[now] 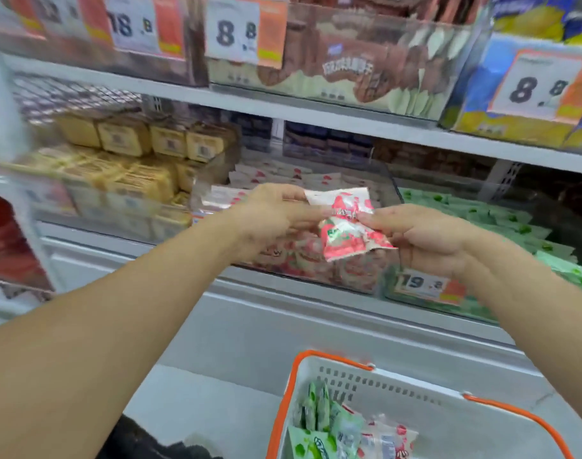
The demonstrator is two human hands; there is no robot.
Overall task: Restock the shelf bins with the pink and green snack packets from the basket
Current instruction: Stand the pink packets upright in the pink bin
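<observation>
A pink and white snack packet hangs between both hands, just in front of the clear shelf bin that holds more pink packets. My left hand pinches its upper left end. My right hand pinches its right side. To the right, a second bin is filled with green packets. Below, the white basket with an orange rim holds green packets and a pink one.
A bin of yellow packets stands left of the pink bin. The shelf above carries brown and blue-yellow snack packs behind price tags. A grey shelf ledge runs between the bins and the basket.
</observation>
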